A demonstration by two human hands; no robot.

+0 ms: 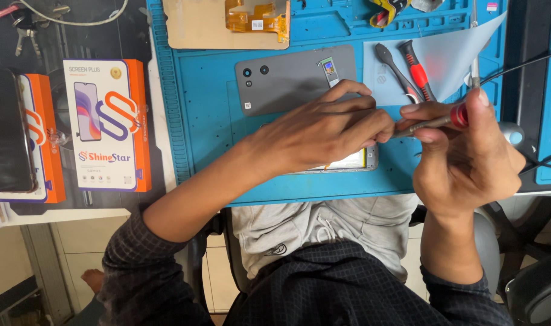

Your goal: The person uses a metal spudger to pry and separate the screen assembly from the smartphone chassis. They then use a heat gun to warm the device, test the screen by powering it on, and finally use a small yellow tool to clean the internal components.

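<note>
My left hand (324, 130) rests on an opened phone (348, 162) that lies on the blue work mat (206, 108), fingers curled over its right end and hiding most of it. My right hand (462, 154) grips a thin screwdriver (435, 122) with a red collar, its tip pointing left toward my left fingertips. A grey phone back cover (287, 78) with two camera holes lies just behind my left hand.
Two red-handled tools (408, 69) lie on a clear film sheet (444, 54) at the back right. A screen panel with an orange flex cable (227, 24) sits at the back. Orange-and-white boxes (106, 124), a dark phone (7, 130) and keys (22, 24) lie left.
</note>
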